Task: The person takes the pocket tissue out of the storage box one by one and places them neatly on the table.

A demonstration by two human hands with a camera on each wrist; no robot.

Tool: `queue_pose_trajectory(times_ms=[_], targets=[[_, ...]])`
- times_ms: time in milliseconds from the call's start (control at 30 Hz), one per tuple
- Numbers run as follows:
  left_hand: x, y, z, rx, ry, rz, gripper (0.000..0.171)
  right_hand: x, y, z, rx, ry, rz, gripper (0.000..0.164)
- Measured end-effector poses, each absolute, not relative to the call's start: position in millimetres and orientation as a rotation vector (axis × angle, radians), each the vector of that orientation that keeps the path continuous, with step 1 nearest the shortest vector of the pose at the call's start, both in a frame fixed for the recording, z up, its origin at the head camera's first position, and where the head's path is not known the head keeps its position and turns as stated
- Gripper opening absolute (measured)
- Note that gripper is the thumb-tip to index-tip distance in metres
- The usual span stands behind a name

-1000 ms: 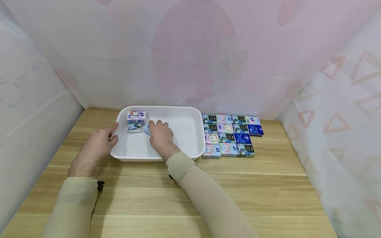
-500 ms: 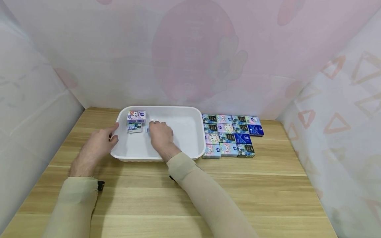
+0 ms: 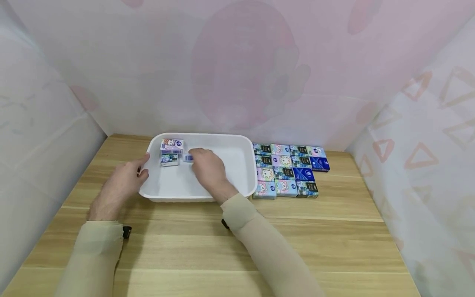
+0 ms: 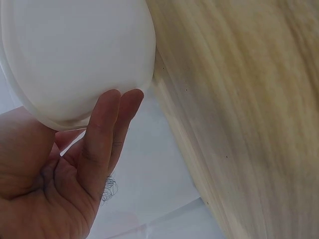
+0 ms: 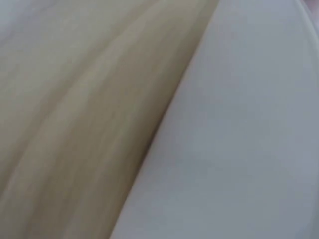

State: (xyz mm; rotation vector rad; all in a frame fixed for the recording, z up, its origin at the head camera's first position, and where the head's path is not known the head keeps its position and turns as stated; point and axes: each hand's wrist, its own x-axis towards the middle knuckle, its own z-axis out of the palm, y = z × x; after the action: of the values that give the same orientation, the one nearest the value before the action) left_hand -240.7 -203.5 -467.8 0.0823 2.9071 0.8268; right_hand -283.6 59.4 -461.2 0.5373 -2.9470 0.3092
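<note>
In the head view my left hand (image 3: 124, 177) holds the left rim of a white plastic tray (image 3: 208, 197). The left wrist view shows its fingers (image 4: 102, 127) against the tray's outer wall. My right hand (image 3: 209, 167) is inside the tray, its bent fingers over the right part of a pale blue-and-white pack (image 3: 188, 157), like a pocket tissue pack. Its fingertips are hidden, so I cannot tell whether they grip the pack. To the left lie a purple-white pack (image 3: 172, 145) and, nearer, a dark-green-and-white one (image 3: 169, 159). The blurred right wrist view shows no hand.
Several printed pocket tissue packs, such as a blue one (image 3: 304, 173) and a pink one (image 3: 285, 187), lie in close rows against the tray's right side. A wooden table (image 3: 185, 247) carries everything. Printed cloth walls (image 3: 241, 62) stand behind and at both sides.
My right hand has shifted right, its wrist more than its fingers, and more of the pale pack shows at its left. The left hand stays at the tray's rim.
</note>
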Motion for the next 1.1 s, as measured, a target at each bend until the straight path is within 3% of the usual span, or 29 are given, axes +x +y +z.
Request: queue_pose_trajectory(times_ms=[433,1100], targets=[[-242,-206,-467,0.107,2.920,0.828,0.063,-264,139,-431,0.514,-2.852,0.509,0.046],[-240,-202,-469,0.081,2.905,0.843,0.064,-253,246,-416,0.338,-2.717,0.615,0.042]])
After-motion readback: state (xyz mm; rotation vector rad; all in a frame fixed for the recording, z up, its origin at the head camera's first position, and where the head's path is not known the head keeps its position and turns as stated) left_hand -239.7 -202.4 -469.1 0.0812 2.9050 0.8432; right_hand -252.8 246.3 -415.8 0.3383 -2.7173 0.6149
